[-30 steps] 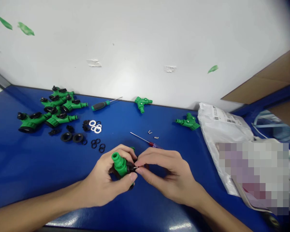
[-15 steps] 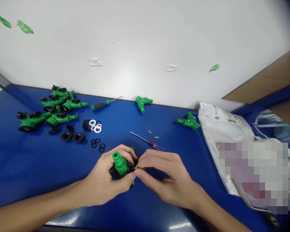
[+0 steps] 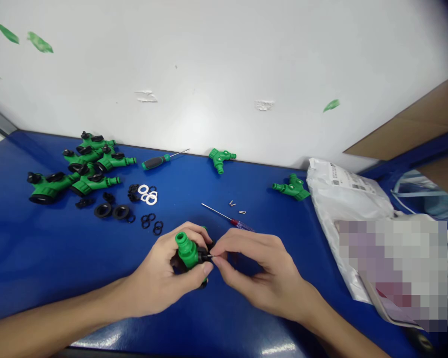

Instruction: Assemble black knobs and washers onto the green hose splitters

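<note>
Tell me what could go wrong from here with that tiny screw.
The tiny screw, pinched in the right hand, could slip and get lost on the blue table. If the green hose splitter turns in the left hand, the screw might miss its spot. The nearby screwdriver could also get bumped.

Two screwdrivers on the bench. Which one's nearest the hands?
The slim screwdriver with the red and clear handle, lying just beyond the right hand. The black-and-green-grip screwdriver lies far back by the wall.
</note>
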{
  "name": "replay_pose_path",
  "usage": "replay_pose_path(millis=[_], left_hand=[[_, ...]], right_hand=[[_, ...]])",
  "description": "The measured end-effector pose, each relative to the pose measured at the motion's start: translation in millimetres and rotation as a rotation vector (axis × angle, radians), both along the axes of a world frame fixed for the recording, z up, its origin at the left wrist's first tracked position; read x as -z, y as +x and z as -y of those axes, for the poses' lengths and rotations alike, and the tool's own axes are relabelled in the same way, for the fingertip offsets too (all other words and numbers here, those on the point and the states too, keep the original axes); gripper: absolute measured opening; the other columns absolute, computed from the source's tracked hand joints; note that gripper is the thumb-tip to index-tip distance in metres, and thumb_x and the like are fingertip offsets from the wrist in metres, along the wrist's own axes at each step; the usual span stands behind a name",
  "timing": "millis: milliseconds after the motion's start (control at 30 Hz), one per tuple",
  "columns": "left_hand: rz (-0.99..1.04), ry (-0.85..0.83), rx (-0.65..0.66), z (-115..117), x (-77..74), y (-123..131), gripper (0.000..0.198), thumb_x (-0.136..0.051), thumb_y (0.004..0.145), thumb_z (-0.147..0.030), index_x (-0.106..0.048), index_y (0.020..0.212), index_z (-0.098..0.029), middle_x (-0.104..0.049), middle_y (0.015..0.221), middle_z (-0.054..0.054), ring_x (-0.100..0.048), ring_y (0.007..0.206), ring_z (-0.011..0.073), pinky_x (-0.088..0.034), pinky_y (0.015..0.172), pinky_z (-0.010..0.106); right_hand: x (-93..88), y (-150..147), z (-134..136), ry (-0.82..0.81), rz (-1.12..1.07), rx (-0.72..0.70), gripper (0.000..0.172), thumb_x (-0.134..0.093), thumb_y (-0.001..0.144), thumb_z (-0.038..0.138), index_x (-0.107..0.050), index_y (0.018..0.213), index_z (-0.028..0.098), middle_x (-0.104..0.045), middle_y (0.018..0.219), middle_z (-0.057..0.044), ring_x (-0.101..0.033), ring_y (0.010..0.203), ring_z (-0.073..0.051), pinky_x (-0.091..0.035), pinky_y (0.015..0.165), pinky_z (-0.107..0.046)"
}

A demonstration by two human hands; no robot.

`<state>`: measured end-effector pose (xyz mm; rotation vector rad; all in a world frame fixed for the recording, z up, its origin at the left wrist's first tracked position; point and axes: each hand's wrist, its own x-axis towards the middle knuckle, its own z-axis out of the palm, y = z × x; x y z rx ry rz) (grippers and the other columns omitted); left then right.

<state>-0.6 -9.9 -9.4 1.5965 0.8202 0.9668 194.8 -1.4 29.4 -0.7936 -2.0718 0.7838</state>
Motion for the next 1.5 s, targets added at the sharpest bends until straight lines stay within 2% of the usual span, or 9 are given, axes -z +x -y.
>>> replay_pose_path(millis=[233,400,533,767,967,1100,1167,1367,1500], left_hand=[[-0.019,0.068,0.004,1,-0.8,1,0.006,-0.064,0.089,-0.017,-0.058,0.09,-0.019,-0.058,0.101,0.004,-0.062,0.087,0.0152,-0.052,0.07,0.027],[0.0,0.025,-0.008,1,0.2,1,0.007,-0.063,0.089,-0.018,-0.058,0.093,-0.02,-0.057,0.102,0.003,-0.062,0.084,0.0143,-0.054,0.067,0.026],[-0.002,-0.024,-0.002,1,0.1,2,0.006,-0.063,0.09,-0.02,-0.058,0.093,-0.02,-0.056,0.104,0.004,-0.061,0.078,0.0127,-0.053,0.061,0.024],[-0.055,0.069,0.002,1,-2.8,1,0.006,-0.064,0.089,-0.016,-0.06,0.092,-0.019,-0.058,0.101,0.003,-0.061,0.081,0.0116,-0.051,0.067,0.022],[-0.047,0.084,-0.002,1,-1.5,1,0.007,-0.064,0.089,-0.017,-0.059,0.092,-0.02,-0.058,0.102,0.003,-0.061,0.084,0.0122,-0.051,0.068,0.022],[-0.023,0.025,-0.002,2,0.3,0,0.007,-0.063,0.09,-0.02,-0.058,0.095,-0.021,-0.056,0.104,0.003,-0.061,0.08,0.012,-0.052,0.064,0.022],[-0.007,-0.015,0.013,2,0.9,0,0.008,-0.063,0.091,-0.022,-0.057,0.097,-0.021,-0.055,0.106,0.003,-0.062,0.078,0.012,-0.054,0.063,0.023],[-0.041,0.045,0.002,1,-1.1,1,0.005,-0.064,0.09,-0.02,-0.059,0.092,-0.019,-0.058,0.102,0.004,-0.061,0.08,0.0133,-0.052,0.064,0.024],[-0.051,0.078,0.012,2,-1.2,1,0.007,-0.066,0.089,-0.019,-0.06,0.092,-0.019,-0.059,0.101,0.004,-0.062,0.083,0.014,-0.053,0.066,0.024]], right_hand=[[-1.5,1,1,-0.015,0.037,-0.007,0.01,-0.062,0.089,0.008,-0.066,0.08,0.012,-0.064,0.069,-0.001,-0.057,0.062,-0.008,-0.046,0.06,-0.019],[-2.6,3,0,-0.014,0.065,0.0,0.006,-0.061,0.09,0.012,-0.065,0.086,0.012,-0.065,0.073,-0.002,-0.057,0.064,-0.01,-0.048,0.062,-0.021],[-3.0,3,-1,-0.012,0.056,-0.009,0.007,-0.06,0.09,0.009,-0.065,0.088,0.013,-0.067,0.074,-0.002,-0.059,0.065,-0.009,-0.048,0.063,-0.02],[1.9,0,1,0.015,0.093,0.004,0.01,-0.055,0.085,0.006,-0.059,0.083,0.015,-0.058,0.071,0.001,-0.05,0.06,-0.009,-0.043,0.058,-0.021],[7.3,0,1,0.083,0.147,-0.019,0.017,-0.049,0.093,0.01,-0.054,0.078,0.017,-0.051,0.068,0.001,-0.045,0.059,-0.011,-0.039,0.055,-0.024],[3.5,4,0,0.062,0.129,-0.02,0.005,-0.053,0.094,0.014,-0.058,0.093,0.015,-0.06,0.076,-0.002,-0.052,0.064,-0.012,-0.045,0.061,-0.024],[1.9,6,-2,0.054,0.106,-0.022,0.007,-0.056,0.092,0.013,-0.059,0.098,0.015,-0.063,0.078,-0.003,-0.056,0.067,-0.012,-0.047,0.063,-0.024],[4.0,1,-1,0.057,0.117,-0.017,0.01,-0.053,0.089,0.01,-0.057,0.085,0.018,-0.057,0.07,0.001,-0.05,0.06,-0.011,-0.042,0.056,-0.022],[1.0,0,-1,0.066,0.172,-0.049,0.022,-0.046,0.094,0.013,-0.053,0.074,0.019,-0.053,0.065,0.0,-0.046,0.058,-0.012,-0.039,0.054,-0.025]])
